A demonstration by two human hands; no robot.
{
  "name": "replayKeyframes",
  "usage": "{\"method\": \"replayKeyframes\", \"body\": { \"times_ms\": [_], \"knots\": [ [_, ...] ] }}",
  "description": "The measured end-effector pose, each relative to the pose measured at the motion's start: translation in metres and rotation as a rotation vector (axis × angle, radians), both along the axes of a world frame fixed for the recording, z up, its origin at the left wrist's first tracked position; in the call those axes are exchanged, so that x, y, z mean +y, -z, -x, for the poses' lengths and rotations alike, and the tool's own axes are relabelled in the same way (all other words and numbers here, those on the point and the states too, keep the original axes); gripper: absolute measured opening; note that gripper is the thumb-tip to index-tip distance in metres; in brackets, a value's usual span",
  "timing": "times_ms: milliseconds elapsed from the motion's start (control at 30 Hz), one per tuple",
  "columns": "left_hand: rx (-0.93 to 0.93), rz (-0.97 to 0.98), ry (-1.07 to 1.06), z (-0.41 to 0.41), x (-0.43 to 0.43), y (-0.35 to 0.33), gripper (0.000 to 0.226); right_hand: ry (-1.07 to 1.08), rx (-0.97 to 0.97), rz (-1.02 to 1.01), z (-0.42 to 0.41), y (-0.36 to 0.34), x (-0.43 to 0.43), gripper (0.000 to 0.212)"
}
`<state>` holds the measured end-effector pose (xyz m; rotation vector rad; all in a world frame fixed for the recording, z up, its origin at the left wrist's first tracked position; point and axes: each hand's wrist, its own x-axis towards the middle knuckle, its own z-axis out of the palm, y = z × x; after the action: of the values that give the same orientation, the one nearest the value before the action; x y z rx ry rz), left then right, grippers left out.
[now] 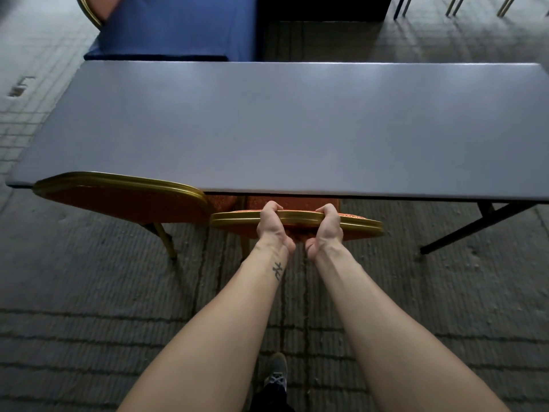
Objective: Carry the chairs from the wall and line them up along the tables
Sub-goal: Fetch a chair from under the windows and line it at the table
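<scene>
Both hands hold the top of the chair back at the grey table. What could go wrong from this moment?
1. The left hand and right hand wrap the held chair rail just below the grey table edge; pushing further in might pinch the fingers.
2. The neighbouring chair stands very close on the left, so the gold frames may knock together.
3. The slanted table leg on the right could catch a chair set there.

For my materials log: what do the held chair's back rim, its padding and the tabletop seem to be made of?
Chair rim: probably gold-painted metal, glossy and ridged. Padding: orange-red patterned fabric, by its speckled look. Tabletop: smooth grey laminate or plastic, with soft sheen; uncertain which.
</scene>
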<state>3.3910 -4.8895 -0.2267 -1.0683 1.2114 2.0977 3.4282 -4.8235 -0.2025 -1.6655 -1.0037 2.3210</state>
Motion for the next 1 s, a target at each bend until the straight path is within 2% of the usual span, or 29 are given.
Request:
{"method": "replayKeyframes", "body": {
  "times_ms": [267, 367, 467, 633, 867, 1000],
  "knots": [
    [0.004, 0.002, -0.065, 0.020, 0.017, -0.007, 0.033, 0.048, -0.020, -0.025, 0.024, -0.003, 0.006, 0.021],
    [0.005, -0.034, -0.073, 0.019, 0.016, -0.011, 0.047, 0.066, -0.004, 0.004, 0.023, -0.007, 0.005, 0.024],
    [0.019, -0.041, -0.095, 0.017, 0.021, -0.010, 0.049, 0.084, 0.011, 0.010, 0.022, -0.007, 0.010, 0.025],
    [0.022, -0.081, -0.070, 0.014, 0.014, 0.001, 0.073, 0.091, 0.013, 0.028, 0.018, 0.002, 0.008, 0.025],
    [0.022, -0.017, -0.119, 0.017, 0.022, -0.005, 0.056, 0.072, 0.022, 0.045, 0.017, -0.003, 0.012, 0.024],
    [0.010, -0.046, -0.099, 0.024, 0.028, -0.009, 0.050, 0.060, 0.034, 0.035, 0.024, -0.004, 0.021, 0.024]
  ]
}}
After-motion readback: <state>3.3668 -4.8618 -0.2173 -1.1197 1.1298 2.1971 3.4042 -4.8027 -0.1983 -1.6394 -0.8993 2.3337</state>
